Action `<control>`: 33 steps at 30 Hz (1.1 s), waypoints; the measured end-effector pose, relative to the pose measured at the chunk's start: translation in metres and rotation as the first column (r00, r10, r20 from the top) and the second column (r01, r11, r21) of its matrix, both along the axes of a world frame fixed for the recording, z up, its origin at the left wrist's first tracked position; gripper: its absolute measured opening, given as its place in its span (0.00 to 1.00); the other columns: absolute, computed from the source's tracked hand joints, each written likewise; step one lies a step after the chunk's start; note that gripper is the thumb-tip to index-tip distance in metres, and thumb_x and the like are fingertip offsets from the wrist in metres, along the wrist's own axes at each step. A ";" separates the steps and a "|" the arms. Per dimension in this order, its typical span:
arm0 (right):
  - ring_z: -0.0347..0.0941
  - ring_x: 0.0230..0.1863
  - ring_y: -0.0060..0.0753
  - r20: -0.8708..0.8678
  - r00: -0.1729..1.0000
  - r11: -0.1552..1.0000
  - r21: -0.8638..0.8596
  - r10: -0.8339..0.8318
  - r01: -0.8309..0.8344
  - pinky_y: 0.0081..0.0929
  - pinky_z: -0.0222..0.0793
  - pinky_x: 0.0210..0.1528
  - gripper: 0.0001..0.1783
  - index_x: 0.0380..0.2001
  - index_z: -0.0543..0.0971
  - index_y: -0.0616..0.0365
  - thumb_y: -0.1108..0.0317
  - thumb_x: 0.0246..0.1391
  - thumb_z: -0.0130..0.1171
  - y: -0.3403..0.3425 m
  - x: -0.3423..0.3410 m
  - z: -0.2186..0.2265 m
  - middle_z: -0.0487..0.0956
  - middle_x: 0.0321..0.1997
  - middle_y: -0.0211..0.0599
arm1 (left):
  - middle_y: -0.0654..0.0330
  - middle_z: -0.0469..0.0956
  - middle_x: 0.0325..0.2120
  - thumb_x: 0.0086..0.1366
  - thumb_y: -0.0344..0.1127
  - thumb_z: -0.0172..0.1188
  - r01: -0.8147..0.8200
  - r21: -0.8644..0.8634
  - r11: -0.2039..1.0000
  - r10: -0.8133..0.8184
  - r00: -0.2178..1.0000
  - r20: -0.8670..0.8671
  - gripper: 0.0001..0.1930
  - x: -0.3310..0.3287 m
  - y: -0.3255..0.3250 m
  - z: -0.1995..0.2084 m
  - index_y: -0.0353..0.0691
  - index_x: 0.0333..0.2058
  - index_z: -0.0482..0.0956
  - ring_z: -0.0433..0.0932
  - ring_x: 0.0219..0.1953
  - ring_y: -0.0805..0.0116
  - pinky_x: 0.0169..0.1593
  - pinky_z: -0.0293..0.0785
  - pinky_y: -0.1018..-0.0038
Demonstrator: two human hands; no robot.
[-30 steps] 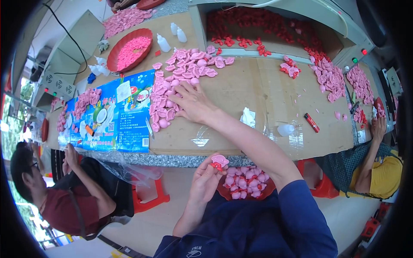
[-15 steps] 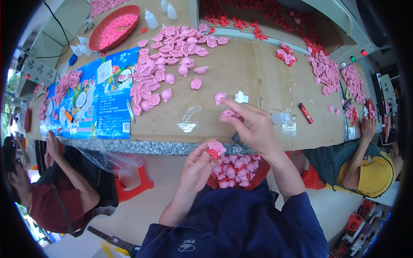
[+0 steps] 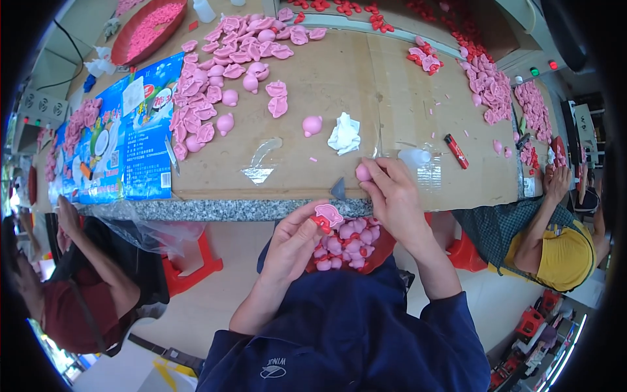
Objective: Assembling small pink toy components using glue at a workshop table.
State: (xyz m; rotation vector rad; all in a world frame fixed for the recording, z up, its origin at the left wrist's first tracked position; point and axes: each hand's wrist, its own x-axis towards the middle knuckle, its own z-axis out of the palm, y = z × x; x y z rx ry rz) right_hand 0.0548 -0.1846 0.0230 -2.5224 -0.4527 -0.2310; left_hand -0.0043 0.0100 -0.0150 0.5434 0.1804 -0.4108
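My left hand (image 3: 295, 236) is closed, fingertips pinching a small pink moulded shell (image 3: 328, 214) with a red piece (image 3: 321, 223) at its lower edge, just in front of the granite edge. Thumb and fingers of my right hand (image 3: 396, 194) pinch a small rounded pink piece (image 3: 363, 172), low over the cardboard near that edge. A dark grey wedge (image 3: 337, 188) lies between the hands. Beyond them sit a pink ball-shaped piece (image 3: 311, 126) and a crumpled white tissue (image 3: 344, 134). Below the hands, a red basin (image 3: 380, 261) holds several pink-and-red pieces.
Pink shells (image 3: 196, 108) heap at the left beside a blue printed sheet (image 3: 149, 176). A translucent bottle (image 3: 415, 157) and red marker (image 3: 457, 151) lie to the right. More pink pieces (image 3: 488, 91) sit farther right. People work at both sides; one wears a yellow top (image 3: 567, 258).
My right hand has drawn back toward the table edge with a pink piece, away from the ball-shaped piece. My left hand keeps its hold. The whole view has shifted slightly.
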 end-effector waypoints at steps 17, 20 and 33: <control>0.70 0.37 0.37 -0.127 0.922 0.894 0.323 0.367 -0.311 0.27 0.69 0.36 0.24 0.43 0.77 0.56 0.82 0.38 0.58 0.002 -0.031 0.035 0.74 0.40 0.39 | 0.54 0.73 0.44 0.63 0.25 0.50 0.094 0.084 0.992 -0.098 0.994 0.045 0.17 -0.003 -0.013 0.008 0.31 0.51 0.68 0.73 0.45 0.70 0.49 0.70 0.75; 0.70 0.37 0.39 -0.126 0.914 0.885 0.330 0.386 -0.329 0.29 0.68 0.37 0.26 0.44 0.77 0.57 0.83 0.36 0.57 0.003 -0.033 0.036 0.73 0.39 0.40 | 0.54 0.74 0.43 0.62 0.23 0.51 0.115 0.056 0.992 -0.117 0.993 0.033 0.17 -0.007 -0.011 0.000 0.31 0.51 0.68 0.74 0.43 0.71 0.46 0.72 0.76; 0.70 0.35 0.38 0.000 0.941 0.852 0.425 0.339 -0.307 0.28 0.67 0.37 0.27 0.47 0.73 0.65 0.84 0.36 0.57 -0.010 -0.044 0.003 0.73 0.37 0.40 | 0.51 0.76 0.38 0.48 0.16 0.60 -0.216 0.582 0.784 -0.156 0.839 0.522 0.18 0.001 -0.023 -0.002 0.34 0.41 0.78 0.77 0.37 0.68 0.42 0.74 0.76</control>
